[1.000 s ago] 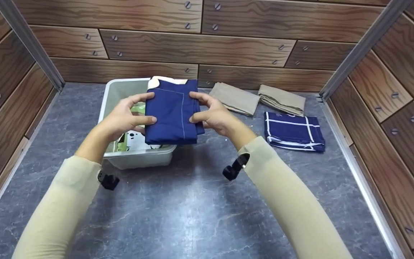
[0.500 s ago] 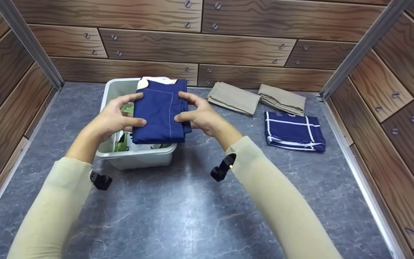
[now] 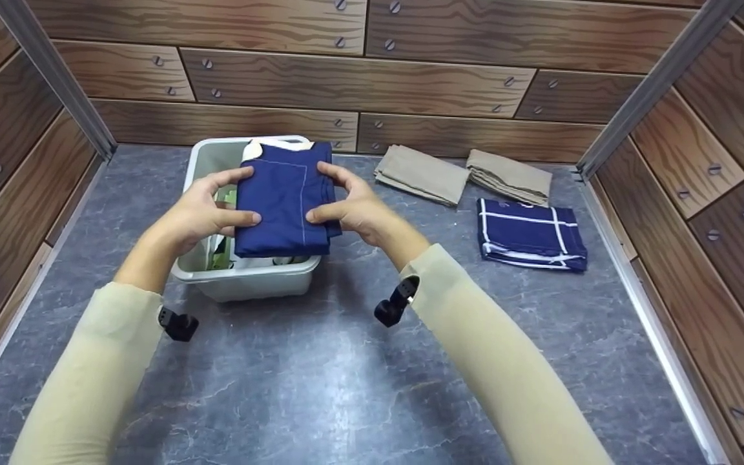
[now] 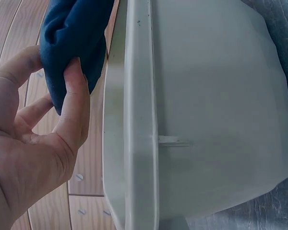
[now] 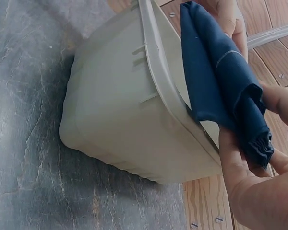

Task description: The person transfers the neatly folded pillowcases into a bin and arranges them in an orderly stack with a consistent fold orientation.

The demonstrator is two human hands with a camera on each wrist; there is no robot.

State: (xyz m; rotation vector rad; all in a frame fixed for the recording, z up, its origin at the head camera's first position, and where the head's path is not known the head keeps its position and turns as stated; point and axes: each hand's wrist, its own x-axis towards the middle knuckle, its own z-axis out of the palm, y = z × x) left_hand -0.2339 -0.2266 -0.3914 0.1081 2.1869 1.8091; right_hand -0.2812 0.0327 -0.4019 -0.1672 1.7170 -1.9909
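Observation:
A folded dark blue cloth [image 3: 283, 200] hangs over a pale grey plastic bin [image 3: 199, 163] at the back left of the table. My left hand [image 3: 201, 210] grips its left edge between thumb and fingers, and my right hand [image 3: 352, 208] grips its right edge the same way. In the left wrist view the thumb and fingers of my left hand [image 4: 62, 96] pinch the blue cloth [image 4: 72, 38] just outside the bin's rim [image 4: 139, 120]. The right wrist view shows the cloth [image 5: 216, 91] above the bin's wall [image 5: 125, 110], with my right hand [image 5: 259, 158] holding it. Inside the bin lie green and white items [image 3: 222, 252].
Two folded tan cloths [image 3: 420, 174] [image 3: 509, 175] lie at the back of the grey marbled table [image 3: 320, 374]. A navy cloth with white stripes [image 3: 530, 234] lies to the right. Wood-patterned walls [image 3: 359, 84] close in the table at the back and both sides.
Both hands have carried the blue cloth leftward, from past the bin's right edge to over the bin. The other cloths have not moved.

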